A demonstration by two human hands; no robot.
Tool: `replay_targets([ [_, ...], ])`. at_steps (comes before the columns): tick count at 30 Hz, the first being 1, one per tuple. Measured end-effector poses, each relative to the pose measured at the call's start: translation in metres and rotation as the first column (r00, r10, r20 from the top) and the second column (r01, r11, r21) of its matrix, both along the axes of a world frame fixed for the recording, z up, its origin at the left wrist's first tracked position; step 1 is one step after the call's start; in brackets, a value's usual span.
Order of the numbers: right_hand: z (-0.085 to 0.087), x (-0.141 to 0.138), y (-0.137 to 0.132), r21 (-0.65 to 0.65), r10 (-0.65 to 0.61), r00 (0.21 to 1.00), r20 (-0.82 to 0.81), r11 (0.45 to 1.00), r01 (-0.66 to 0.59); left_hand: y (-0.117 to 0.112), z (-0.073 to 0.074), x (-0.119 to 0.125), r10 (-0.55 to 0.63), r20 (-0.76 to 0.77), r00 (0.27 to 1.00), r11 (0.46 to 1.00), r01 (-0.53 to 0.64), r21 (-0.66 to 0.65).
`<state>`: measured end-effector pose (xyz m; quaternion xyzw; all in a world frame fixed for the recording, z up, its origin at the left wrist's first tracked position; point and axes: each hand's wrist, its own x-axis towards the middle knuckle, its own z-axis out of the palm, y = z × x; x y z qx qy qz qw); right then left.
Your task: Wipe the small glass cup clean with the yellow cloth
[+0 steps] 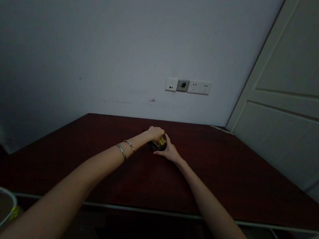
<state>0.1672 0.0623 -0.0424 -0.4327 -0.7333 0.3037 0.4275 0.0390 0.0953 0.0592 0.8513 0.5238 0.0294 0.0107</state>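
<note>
Left hand [154, 133] closed on a yellow cloth-like piece [162, 141] against a small dark object [159, 148] at the centre of the frame, the right hand [171, 153] clasping the object between thumb and fingers; handling appears under way, but how much is done or left cannot be told. Beneath lies a dark red tabletop [230, 171]; a pale wall [100, 37] with power sockets [199, 87] fills the upper frame, a panelled door [305, 78] the right

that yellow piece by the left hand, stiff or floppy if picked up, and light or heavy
The yellow piece is probably floppy, as it looks bunched against the left hand. It is likely light, judging by the small, creased-looking part visible beside the dark object. Dim light obscures its material.
</note>
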Motion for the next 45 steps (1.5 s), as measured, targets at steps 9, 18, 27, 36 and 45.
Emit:
replay_targets([
  [9, 0.004, 0.000, -0.008, 0.071, -0.101, 0.987, 0.128, 0.993, 0.093, 0.001, -0.010, 0.003, 0.173, 0.078, 0.982, 0.985, -0.174, 0.015],
  [18, 0.010, -0.003, -0.013, 0.066, -0.212, 0.938, 0.275, 0.977, 0.202, 0.005, -0.005, 0.012, 0.279, 0.102, 0.955, 0.960, -0.274, -0.056],
  [27, 0.017, -0.004, -0.018, 0.049, -0.183, 0.945, 0.271, 0.983, 0.176, 0.008, 0.012, 0.013, 0.314, 0.183, 0.932, 0.929, -0.261, -0.264],
  [36, 0.010, -0.003, -0.014, 0.016, -0.069, 0.985, 0.155, 0.998, 0.068, -0.008, 0.046, -0.012, 0.157, 0.337, 0.928, 0.975, -0.092, -0.202],
  [45, 0.035, 0.026, -0.005, 0.004, 0.138, 0.987, -0.087, 0.990, -0.139, -0.030, 0.082, -0.032, -0.132, 0.778, 0.615, 0.988, 0.142, 0.055],
])
